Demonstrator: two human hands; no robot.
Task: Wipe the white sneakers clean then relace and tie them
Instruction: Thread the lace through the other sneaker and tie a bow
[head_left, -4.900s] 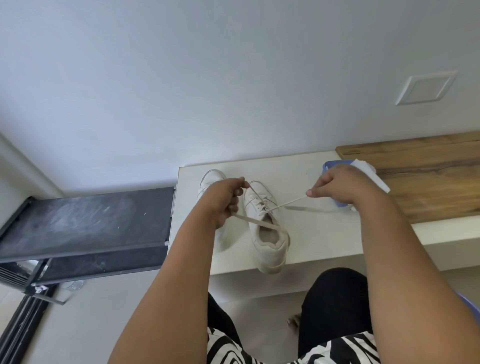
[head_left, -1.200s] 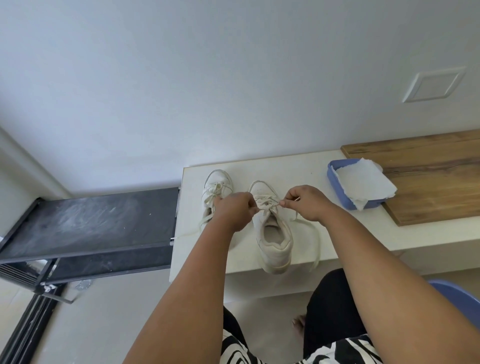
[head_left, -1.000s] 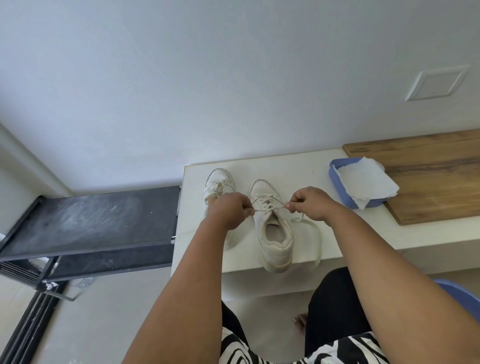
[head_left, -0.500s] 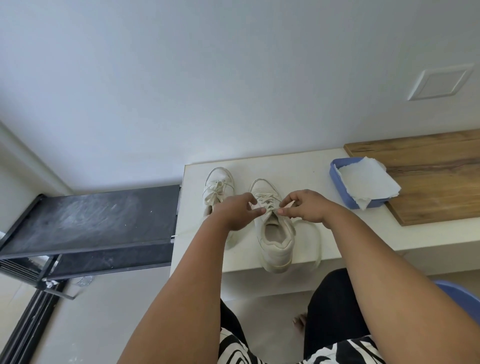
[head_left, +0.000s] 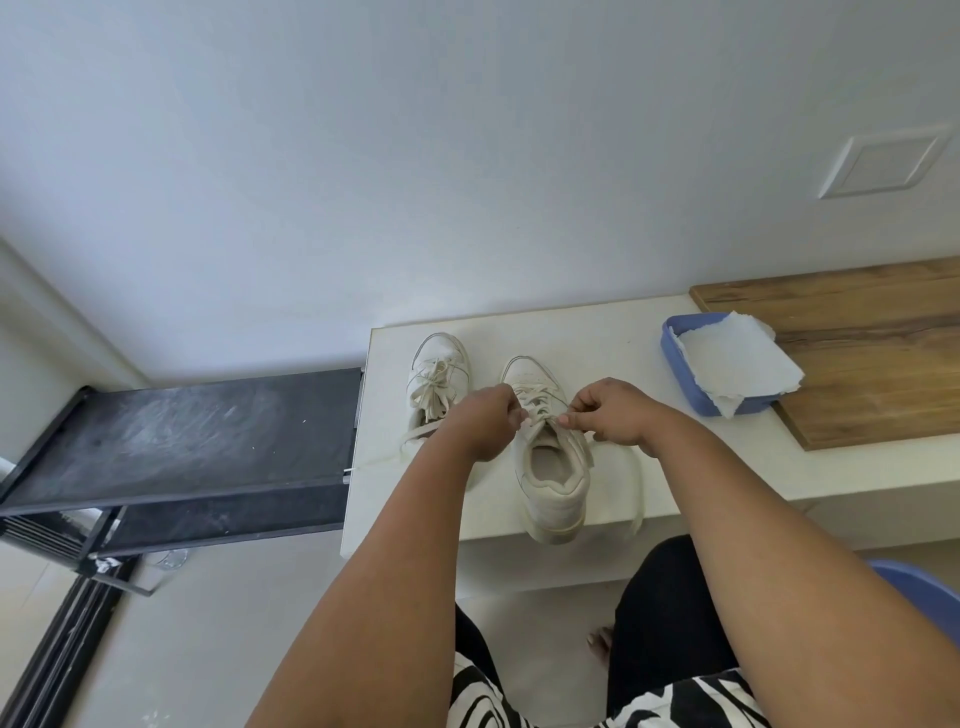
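- Both sneakers stand side by side on the white table (head_left: 597, 338), toes toward the wall.
- The left hand (head_left: 485, 428) and right hand (head_left: 615, 418) each pinch lace (head_left: 540, 415) over the right sneaker (head_left: 550, 467), fingers curled.
- The left sneaker (head_left: 436, 374) sits tied.
- A blue tray (head_left: 675, 364) holding paper (head_left: 732, 364) lies to the right.

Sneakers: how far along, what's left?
Done: left white sneaker laced, bow tied. In hand: left hand and right hand pinch the lace over the right white sneaker, no bow yet. Left: finishing that bow. Wiping can't be judged.
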